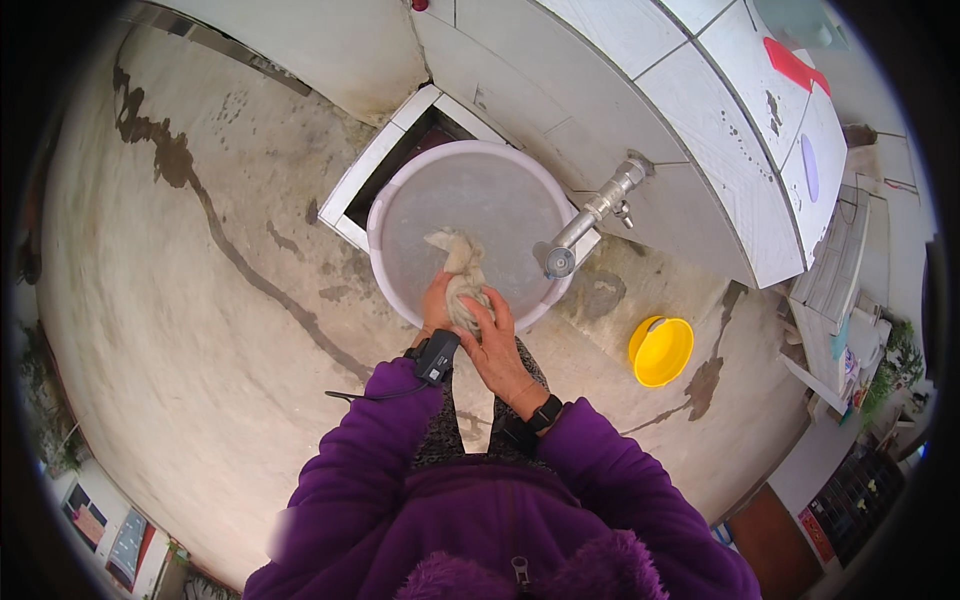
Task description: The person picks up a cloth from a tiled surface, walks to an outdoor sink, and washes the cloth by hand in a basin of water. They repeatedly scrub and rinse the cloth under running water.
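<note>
A wet beige cloth (463, 289), bunched and twisted, is held between my two hands over the near side of a large pale pink plastic basin (381, 262). Cloudy water (480, 191) fills the basin, and the cloth's far end lies over it. My left hand (435, 301) grips the cloth from the left, its fingers partly hidden behind it. My right hand (499, 352) closes on the cloth's near right side with curled fingers. A metal tap (592, 217) reaches over the basin's right rim.
The basin rests on a white-tiled drain surround (341, 202). A yellow plastic bowl (661, 352) stands on the concrete floor (225, 360) to the right. On the tiled counter (742, 97) lie a red object (796, 66) and a lilac oval object (810, 169). Wet streaks mark the floor.
</note>
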`<state>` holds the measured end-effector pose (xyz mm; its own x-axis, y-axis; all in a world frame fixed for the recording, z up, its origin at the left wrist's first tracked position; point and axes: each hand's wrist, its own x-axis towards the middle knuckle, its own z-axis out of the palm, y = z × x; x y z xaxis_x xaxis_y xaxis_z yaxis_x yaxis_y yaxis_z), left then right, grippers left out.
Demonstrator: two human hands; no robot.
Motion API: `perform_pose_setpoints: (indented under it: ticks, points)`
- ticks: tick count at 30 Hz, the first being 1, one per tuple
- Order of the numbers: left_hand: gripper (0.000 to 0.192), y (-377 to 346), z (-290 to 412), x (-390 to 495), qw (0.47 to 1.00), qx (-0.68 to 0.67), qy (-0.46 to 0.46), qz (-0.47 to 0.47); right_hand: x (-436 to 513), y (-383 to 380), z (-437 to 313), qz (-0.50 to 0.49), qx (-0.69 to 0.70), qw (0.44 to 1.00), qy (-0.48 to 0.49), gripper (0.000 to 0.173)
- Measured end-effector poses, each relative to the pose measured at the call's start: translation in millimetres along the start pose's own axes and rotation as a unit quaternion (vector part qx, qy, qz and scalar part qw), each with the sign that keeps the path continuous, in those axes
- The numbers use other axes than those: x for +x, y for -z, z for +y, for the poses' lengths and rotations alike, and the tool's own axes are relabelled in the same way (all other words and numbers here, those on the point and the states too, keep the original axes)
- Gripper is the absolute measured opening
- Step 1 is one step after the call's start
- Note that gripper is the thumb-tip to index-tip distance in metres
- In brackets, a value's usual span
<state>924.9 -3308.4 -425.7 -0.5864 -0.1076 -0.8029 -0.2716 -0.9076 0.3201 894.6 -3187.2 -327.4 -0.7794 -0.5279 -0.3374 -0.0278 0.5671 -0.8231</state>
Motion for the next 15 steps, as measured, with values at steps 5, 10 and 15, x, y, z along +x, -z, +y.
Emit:
perform_pose_setpoints:
  ticks: [5,10,15]
  points:
    - [0.037,-20,-22,-16,0.998,-0.008,-0.036,0.045,83,-18,51,0.092,0.008,0.990,-0.105,0.028]
    - [0.038,-15,-2,-8,0.991,-0.126,-0.026,0.030,86,1,38,0.085,0.068,0.994,-0.034,0.027]
    - [0.044,-10,17,-10,0.995,-0.084,0.016,-0.046,4,-14,-16,0.061,-0.040,0.990,0.117,0.028]
